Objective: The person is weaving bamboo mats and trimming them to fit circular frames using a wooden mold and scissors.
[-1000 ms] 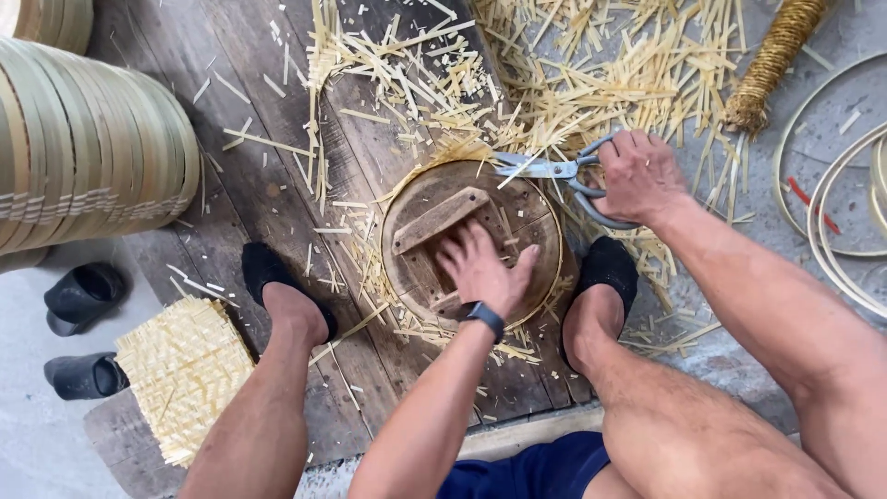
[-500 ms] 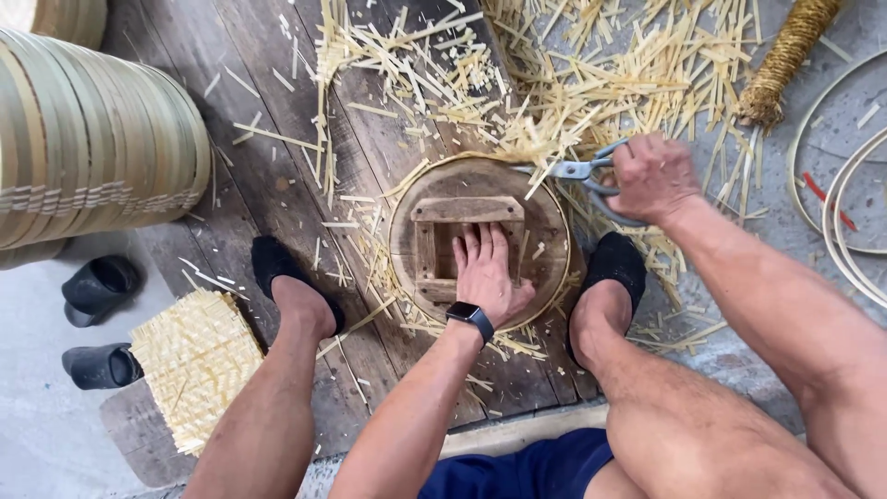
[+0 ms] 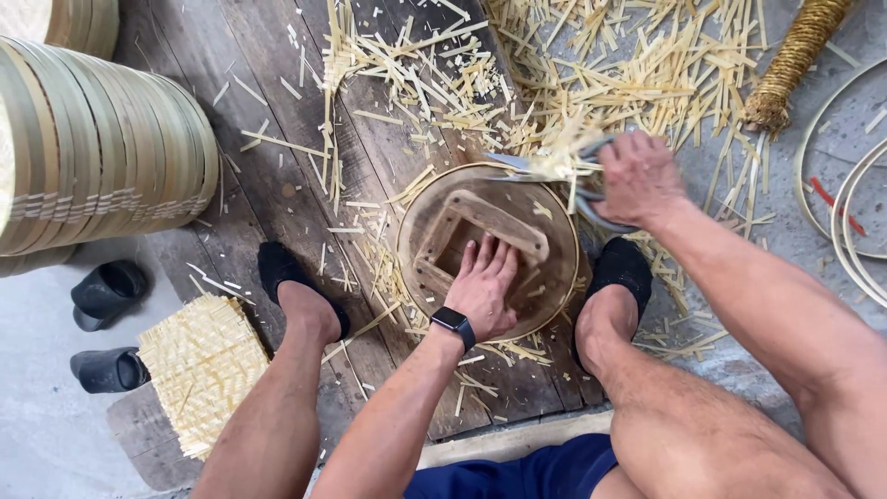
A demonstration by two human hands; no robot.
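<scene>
We press our left hand [image 3: 485, 291] flat, fingers spread, on the round wooden tray [image 3: 559, 277] between our feet. At two o'clock, our right hand [image 3: 637, 177] grips what looks like scissors [image 3: 517, 163], blurry, cutting straw strips [image 3: 564, 152].

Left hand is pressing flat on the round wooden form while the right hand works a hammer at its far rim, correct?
Not quite. In the head view the right hand grips scissors, not a hammer, at the far rim of the round wooden form. The left hand does press flat on it.
</scene>
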